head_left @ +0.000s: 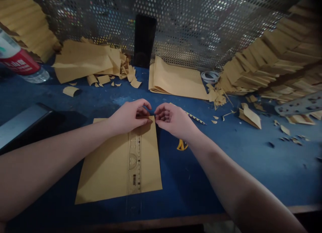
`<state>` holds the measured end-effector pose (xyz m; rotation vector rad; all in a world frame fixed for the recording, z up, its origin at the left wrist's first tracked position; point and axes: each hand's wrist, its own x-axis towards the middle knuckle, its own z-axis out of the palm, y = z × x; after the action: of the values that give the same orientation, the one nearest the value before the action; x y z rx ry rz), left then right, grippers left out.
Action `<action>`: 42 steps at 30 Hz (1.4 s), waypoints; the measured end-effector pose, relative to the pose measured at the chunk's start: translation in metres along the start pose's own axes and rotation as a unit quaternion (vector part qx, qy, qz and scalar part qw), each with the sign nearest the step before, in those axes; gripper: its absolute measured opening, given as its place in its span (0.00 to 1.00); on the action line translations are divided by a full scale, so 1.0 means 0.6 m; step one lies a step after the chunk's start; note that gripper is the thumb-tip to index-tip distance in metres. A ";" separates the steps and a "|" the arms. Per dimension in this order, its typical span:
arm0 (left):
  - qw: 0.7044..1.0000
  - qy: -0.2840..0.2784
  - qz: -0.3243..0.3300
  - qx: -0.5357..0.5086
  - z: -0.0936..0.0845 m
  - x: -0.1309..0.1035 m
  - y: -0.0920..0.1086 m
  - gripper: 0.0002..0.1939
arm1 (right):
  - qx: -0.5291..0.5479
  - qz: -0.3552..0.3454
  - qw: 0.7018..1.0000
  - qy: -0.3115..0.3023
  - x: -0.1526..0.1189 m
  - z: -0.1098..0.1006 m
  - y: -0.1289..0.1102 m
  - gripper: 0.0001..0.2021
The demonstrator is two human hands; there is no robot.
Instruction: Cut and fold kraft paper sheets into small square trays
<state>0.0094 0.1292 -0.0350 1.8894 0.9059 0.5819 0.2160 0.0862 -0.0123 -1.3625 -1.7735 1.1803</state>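
A sheet of brown paper (108,166) lies on the blue table, with a clear plastic ruler (134,166) lengthwise across it and sticking out past its near edge. My left hand (129,117) is at the sheet's far edge, thumb on the paper and fingers curled over that edge, above the ruler's far end. Close by, my right hand (174,120) has its fingers curled in, with the fingertips at the far right corner of the sheet. A patterned pencil (196,118) lies just beyond my right wrist. Partly under that forearm is a yellow-handled tool (182,145), its kind hidden.
A folded brown paper stack (178,78), a tape roll (210,77) and a dark phone (144,41) stand along the perforated metal panel (188,28). Paper scraps lie about. A bottle (22,60) is at left; pleated paper piles (274,55) rise at right.
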 end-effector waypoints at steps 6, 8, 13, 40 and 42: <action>1.000 -0.004 0.001 0.003 -0.001 0.000 -0.001 0.17 | -0.005 -0.004 1.000 0.003 0.001 0.004 -0.001 0.09; 1.000 -0.007 -0.001 0.002 -0.001 0.000 -0.001 0.17 | 0.000 -0.005 1.000 0.006 0.002 0.004 0.001 0.10; 1.000 -0.007 0.000 0.005 -0.001 0.000 -0.002 0.18 | 0.003 0.007 1.000 0.014 0.002 0.000 0.004 0.10; 0.999 0.006 0.020 0.042 0.002 -0.002 -0.009 0.15 | -0.356 -0.019 0.934 0.002 -0.022 -0.044 -0.005 0.07; 0.999 0.004 0.026 0.041 0.002 -0.002 -0.011 0.15 | -0.375 -0.021 0.927 0.003 -0.024 -0.033 -0.009 0.09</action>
<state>0.0072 0.1294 -0.0415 1.9899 0.9008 0.5924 0.2349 0.0778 0.0014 -1.7064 -2.3558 0.4547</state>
